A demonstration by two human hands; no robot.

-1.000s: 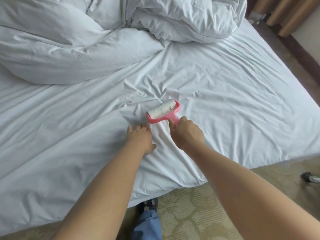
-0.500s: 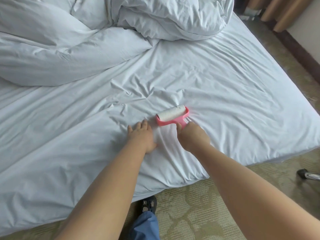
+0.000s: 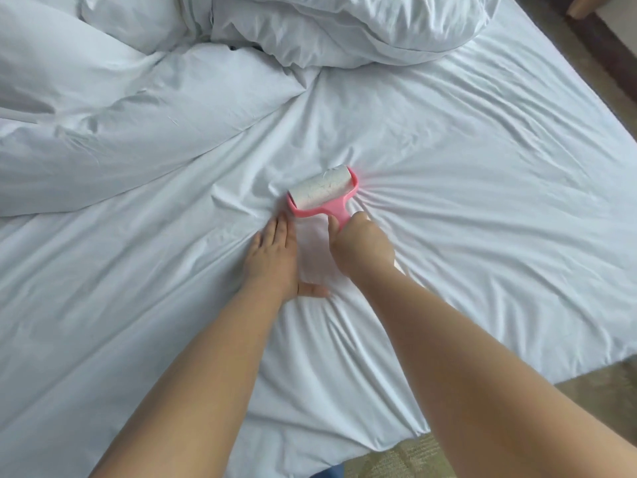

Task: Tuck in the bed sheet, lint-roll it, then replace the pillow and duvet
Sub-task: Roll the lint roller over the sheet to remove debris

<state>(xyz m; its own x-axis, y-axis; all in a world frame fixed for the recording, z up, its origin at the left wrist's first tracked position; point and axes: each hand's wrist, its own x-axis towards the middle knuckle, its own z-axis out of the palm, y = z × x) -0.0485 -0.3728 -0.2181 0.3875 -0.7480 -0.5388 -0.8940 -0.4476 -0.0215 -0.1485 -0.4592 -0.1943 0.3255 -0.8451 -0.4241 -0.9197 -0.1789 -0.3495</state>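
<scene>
Pink lint roller (image 3: 322, 193) is gripped by its handle in the right hand (image 3: 362, 248) and pressed on the bed sheet (image 3: 465, 208); left hand (image 3: 272, 260) is laid flat beside it, fingers straight.

The sheet (image 3: 448, 167) is plain white with a light blue-grey tone in its folds, and the duvet (image 3: 327, 29) heaped at the far side has the same plain white. The roller (image 3: 322, 194) has a pink frame and a white paper drum marked with thin grey lint lines. The carpet (image 3: 396, 460) at the bed's edge is beige-olive with a paler pattern.
</scene>
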